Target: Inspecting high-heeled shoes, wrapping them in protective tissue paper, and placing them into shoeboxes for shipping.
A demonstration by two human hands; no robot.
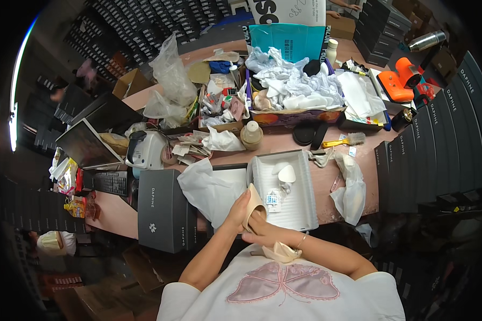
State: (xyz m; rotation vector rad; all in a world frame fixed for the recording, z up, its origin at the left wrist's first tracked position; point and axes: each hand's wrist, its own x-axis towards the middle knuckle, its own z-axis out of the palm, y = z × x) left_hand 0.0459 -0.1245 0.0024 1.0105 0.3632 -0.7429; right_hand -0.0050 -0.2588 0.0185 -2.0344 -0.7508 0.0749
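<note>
My left hand (237, 215) is closed around a beige shoe (256, 199), held up at the near edge of the open box. The fingers of my right hand (269, 233) reach into the shoe's opening, so their tips are hidden. A second beige piece (280, 252), perhaps the other shoe, shows below my right wrist against my shirt. Just beyond the hands lies an open shoebox (303, 206) with a white ribbed inside. It holds a white rounded insert (287, 174) and a small printed packet (273, 200). White tissue paper (206, 187) spreads over the box's left part.
A dark grey shoebox (163, 214) stands left of the open box. Right of it lies a plastic-wrapped item (351, 192). Farther back are a yellow-handled brush (344, 140), a bottle (251, 135) and a carton of crumpled paper (300, 115). Stacked shoeboxes (428, 144) line the right side.
</note>
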